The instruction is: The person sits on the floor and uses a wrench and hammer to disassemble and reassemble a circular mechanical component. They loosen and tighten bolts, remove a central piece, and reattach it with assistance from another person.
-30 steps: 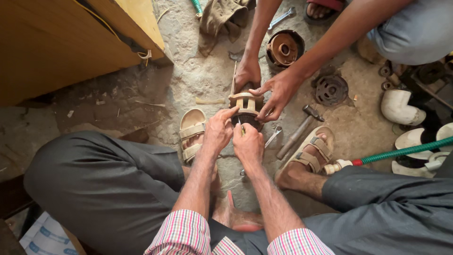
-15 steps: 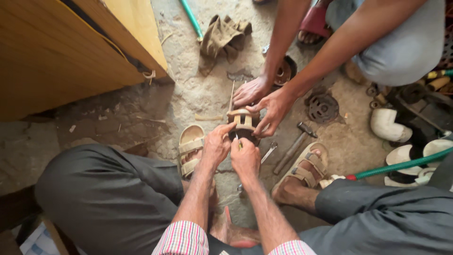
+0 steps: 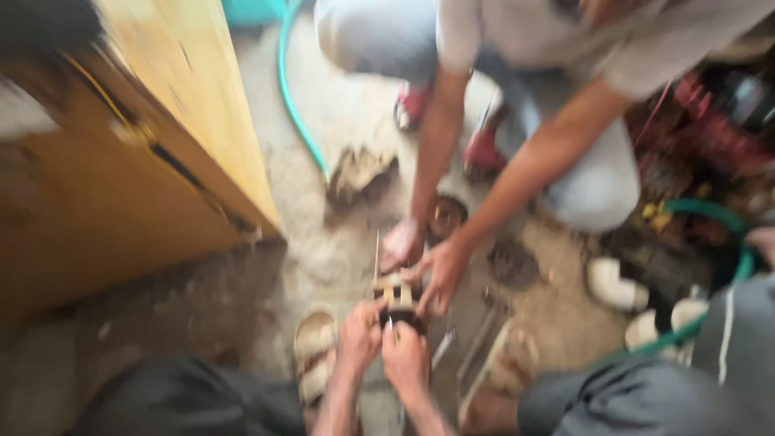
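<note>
A: Concrete floor [image 3: 323, 250], dusty and cracked, whole frame motion-blurred. Big yellow wooden cabinet [image 3: 161, 153] fills the left side.

B: Hands?

A: Wearer's left hand [image 3: 359, 339] and right hand [image 3: 406, 361] sit side by side, low centre, both at the near end of a small tan-and-dark metal part [image 3: 397, 297] standing on the floor. Fingers of both curl in against its lower end. Too blurred to say if they really clamp it or only press on it.

B: So grip state?

A: Cannot tell for either. Closed-looking, touching the part, that's all I can confirm.

B: Second person?

A: Yes, crouched opposite in a light shirt. One co-worker hand [image 3: 442, 270] is on the far right side of the part, fingers spread over it. The other co-worker hand [image 3: 401, 242] rests on the floor just behind it.

B: Anything around?

A: Beige sandal [image 3: 315, 343] just left of the wearer's left hand. Round dark metal piece [image 3: 514, 264] to the right of the part, another round one [image 3: 446, 216] behind the co-worker's wrist. Green hose [image 3: 292, 105] runs up the floor, crumpled rag [image 3: 359, 171] near its end. White pipe fittings [image 3: 615, 284] at the right.
</note>
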